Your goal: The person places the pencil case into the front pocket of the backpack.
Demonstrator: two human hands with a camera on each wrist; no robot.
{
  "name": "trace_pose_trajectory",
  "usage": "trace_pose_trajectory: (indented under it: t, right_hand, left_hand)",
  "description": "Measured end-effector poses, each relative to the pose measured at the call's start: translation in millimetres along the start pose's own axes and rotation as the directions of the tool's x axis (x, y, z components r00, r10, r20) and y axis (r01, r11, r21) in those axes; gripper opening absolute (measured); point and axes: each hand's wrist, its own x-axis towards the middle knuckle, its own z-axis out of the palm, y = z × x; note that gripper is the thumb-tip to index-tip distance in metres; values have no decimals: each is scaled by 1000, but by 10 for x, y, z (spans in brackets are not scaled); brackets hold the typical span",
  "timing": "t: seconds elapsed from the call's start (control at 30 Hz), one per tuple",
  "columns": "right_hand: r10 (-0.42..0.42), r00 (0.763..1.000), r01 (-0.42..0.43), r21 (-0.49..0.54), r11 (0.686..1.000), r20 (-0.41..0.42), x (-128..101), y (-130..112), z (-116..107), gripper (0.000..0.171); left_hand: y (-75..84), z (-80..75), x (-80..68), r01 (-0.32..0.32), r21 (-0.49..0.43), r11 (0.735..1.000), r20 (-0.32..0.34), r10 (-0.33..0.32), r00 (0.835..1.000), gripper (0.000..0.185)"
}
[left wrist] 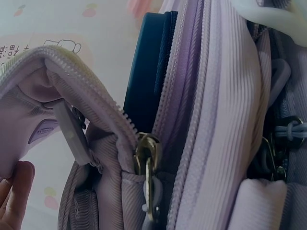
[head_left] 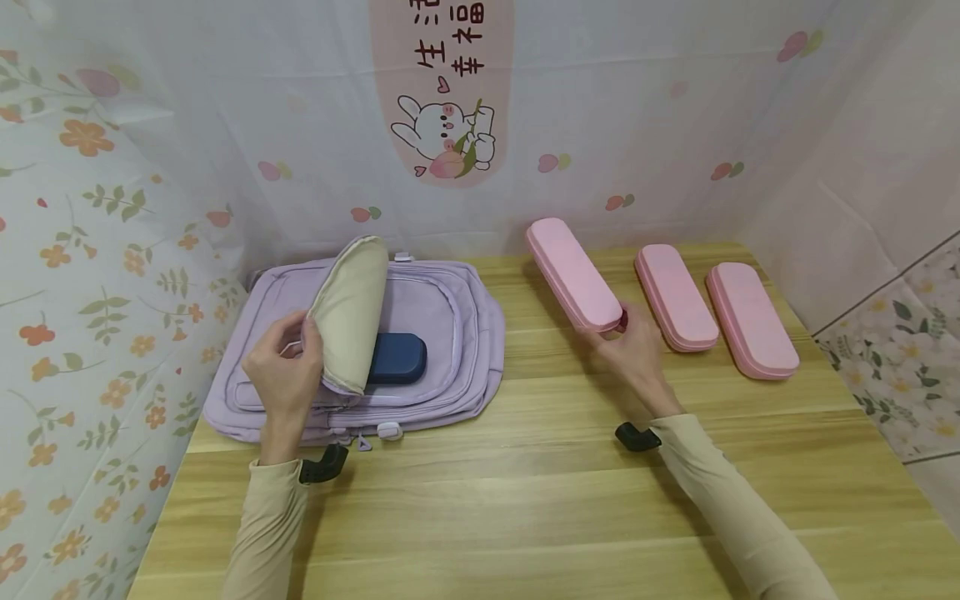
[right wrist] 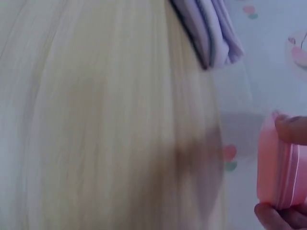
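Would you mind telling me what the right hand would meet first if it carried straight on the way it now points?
The right hand already grips the near end of the leftmost pink case. Going on up and away, it would probably reach only the curtain backdrop; depth is unclear.

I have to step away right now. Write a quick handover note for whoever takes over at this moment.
Left hand holds the backpack's flap open. The backpack lies flat on the table.
Right hand grips the near end of the leftmost pink case.
Done: a dark blue case lies in the open pocket.
Left: three pink cases are outside the backpack; the other two lie untouched on the table to the right.
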Motion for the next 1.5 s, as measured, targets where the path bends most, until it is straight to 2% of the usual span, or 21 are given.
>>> trace_pose_trajectory:
  t: [0.17,0.37,0.47,0.53,0.63,0.7,0.77,0.87,1.13,1.3,1.5]
  right_hand:
    - [-100,993,93,95,991,69,-11,-202,72,74]
    - [-205,972,186,154,970,118,-67,-413,204,73]
    - [-249,955,219,183,958,162,-82,-480,281,73]
    - [-286,939,247,205,947,191,-79,-510,328,72]
    - [-327,913,275,223,935,245,-63,-564,380,72]
    - [-337,897,279,224,934,287,-50,-603,402,72]
    - [-341,881,276,228,934,330,-34,-648,424,72]
    - [-349,860,274,240,931,372,-10,-689,463,73]
    - [-397,823,311,264,913,405,63,-770,560,71]
    - [-405,811,301,292,908,422,163,-865,620,68]
    - [-361,818,262,269,927,448,275,-991,696,71]
  left_hand:
    - [-12,11,3,14,0,1000,-6,-14,1000,16]
    - [-19,29,1,21,-3,1000,-9,-21,1000,16]
    - [-12,34,-2,22,-6,1000,-11,-22,1000,16]
    - [84,25,-5,23,-19,1000,-9,-23,1000,16]
    - [103,22,-6,27,-39,999,-7,-27,1000,16]
    - [108,17,-8,26,-52,998,-5,-26,1000,16]
    - [22,20,-9,22,-57,998,-5,-23,1000,16]
    - [7,16,-13,18,-73,997,-4,-18,1000,16]
    - [-13,22,-11,12,-70,997,-10,-13,1000,15]
    - [-6,13,-10,17,-60,998,-8,-18,1000,16]
    - [-6,9,-17,33,-46,998,-1,-33,999,17]
